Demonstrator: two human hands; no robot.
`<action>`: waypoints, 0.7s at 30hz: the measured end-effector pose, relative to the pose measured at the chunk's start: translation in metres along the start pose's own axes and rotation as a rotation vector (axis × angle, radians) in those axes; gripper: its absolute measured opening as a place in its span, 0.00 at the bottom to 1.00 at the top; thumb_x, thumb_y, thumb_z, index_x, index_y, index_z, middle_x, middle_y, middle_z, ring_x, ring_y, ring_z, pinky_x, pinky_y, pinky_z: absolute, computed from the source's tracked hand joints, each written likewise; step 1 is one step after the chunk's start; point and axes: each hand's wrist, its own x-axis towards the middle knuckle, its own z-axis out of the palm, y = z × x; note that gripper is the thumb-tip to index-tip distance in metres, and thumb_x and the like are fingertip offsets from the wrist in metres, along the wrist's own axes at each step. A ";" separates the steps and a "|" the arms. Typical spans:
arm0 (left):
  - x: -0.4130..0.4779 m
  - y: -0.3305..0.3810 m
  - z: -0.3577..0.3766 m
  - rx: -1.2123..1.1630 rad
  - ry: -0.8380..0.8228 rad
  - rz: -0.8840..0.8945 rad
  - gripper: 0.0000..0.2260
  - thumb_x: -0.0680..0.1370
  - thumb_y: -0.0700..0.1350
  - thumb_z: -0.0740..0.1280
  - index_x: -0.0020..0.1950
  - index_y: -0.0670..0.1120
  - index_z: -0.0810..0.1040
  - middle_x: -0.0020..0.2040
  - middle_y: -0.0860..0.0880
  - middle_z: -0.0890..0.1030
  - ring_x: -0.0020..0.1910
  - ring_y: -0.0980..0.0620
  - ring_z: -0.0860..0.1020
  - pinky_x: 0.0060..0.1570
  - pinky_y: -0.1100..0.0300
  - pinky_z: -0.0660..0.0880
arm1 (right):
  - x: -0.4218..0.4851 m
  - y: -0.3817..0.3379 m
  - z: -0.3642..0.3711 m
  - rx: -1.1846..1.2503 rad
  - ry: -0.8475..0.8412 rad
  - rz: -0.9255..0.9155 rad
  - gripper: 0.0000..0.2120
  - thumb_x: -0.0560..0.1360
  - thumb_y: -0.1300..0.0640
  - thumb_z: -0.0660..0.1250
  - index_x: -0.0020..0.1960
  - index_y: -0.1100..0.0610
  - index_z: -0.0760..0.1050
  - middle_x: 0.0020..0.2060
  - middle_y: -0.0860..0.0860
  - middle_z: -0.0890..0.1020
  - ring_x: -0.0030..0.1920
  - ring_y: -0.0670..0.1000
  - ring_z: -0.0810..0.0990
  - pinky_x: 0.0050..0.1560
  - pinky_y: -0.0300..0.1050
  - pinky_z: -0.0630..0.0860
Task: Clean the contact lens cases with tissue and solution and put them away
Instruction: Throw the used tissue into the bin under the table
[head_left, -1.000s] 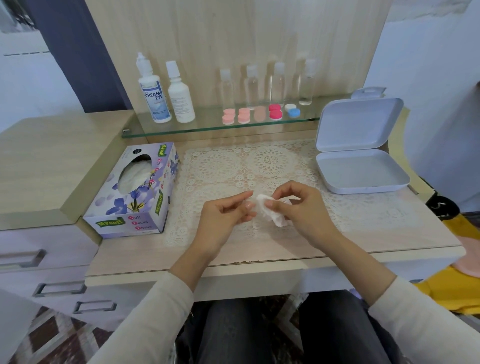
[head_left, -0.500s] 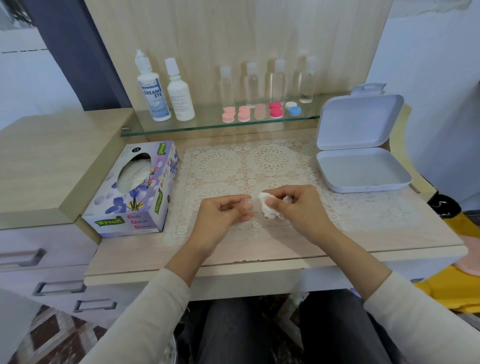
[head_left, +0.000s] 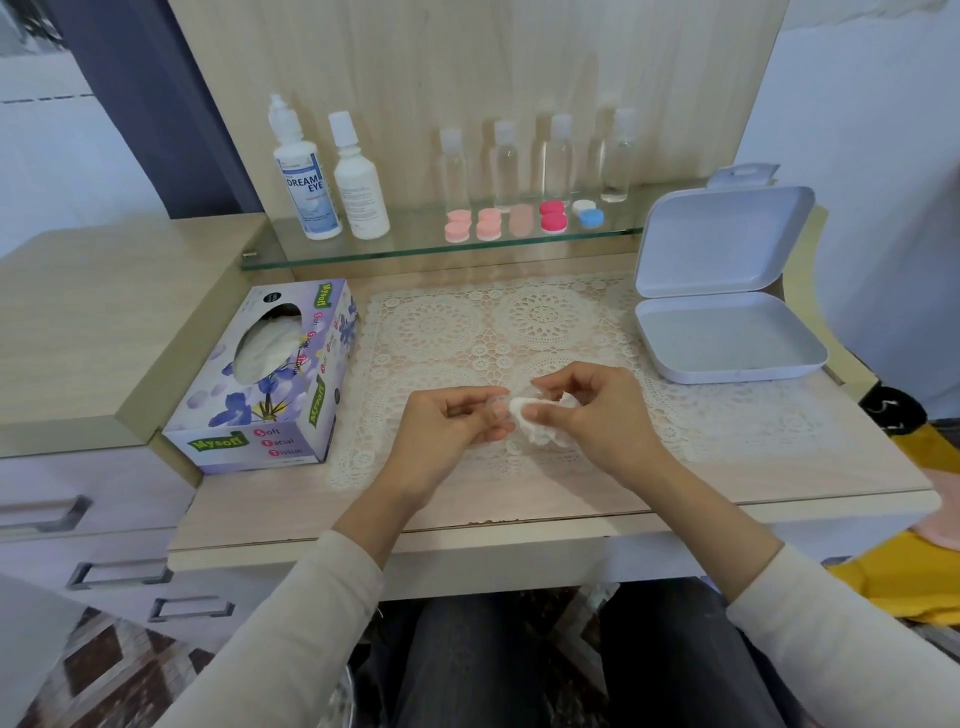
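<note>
The left hand pinches a clear case part by its edge in a narrow grip: light, likely slippery. The right hand pinches soft tissue just beside that grip.

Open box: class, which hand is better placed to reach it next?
Probably right: the box lies nearer the right hand, which grips the tissue; the left hand, pinching a clear piece, is farther.

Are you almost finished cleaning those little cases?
Not nearly. Nothing looks put away: the white box lies open with nothing inside, and the coloured cases sit on the glass shelf. In hand: the right hand pinches a wadded tissue at the left hand; what it wipes is hidden. Left: wiping those cases and packing them in the box.
</note>
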 end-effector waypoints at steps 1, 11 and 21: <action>0.000 0.000 0.001 0.003 -0.007 0.006 0.06 0.73 0.34 0.68 0.47 0.42 0.81 0.40 0.44 0.83 0.38 0.53 0.83 0.40 0.67 0.78 | 0.000 0.000 0.001 -0.017 0.025 -0.002 0.08 0.64 0.62 0.76 0.40 0.57 0.80 0.33 0.51 0.79 0.31 0.42 0.75 0.31 0.34 0.74; 0.000 -0.001 0.003 0.012 -0.029 0.004 0.06 0.73 0.34 0.68 0.48 0.42 0.81 0.41 0.43 0.83 0.37 0.53 0.82 0.40 0.67 0.78 | 0.001 0.000 -0.005 0.113 0.012 0.008 0.08 0.70 0.64 0.71 0.34 0.57 0.79 0.29 0.55 0.81 0.26 0.50 0.80 0.34 0.48 0.79; 0.006 0.001 -0.002 0.037 -0.021 0.035 0.06 0.71 0.38 0.70 0.47 0.44 0.82 0.45 0.46 0.84 0.45 0.51 0.82 0.48 0.64 0.78 | -0.003 0.004 -0.016 0.181 -0.094 0.007 0.12 0.68 0.68 0.71 0.47 0.55 0.81 0.45 0.49 0.83 0.42 0.42 0.81 0.40 0.32 0.77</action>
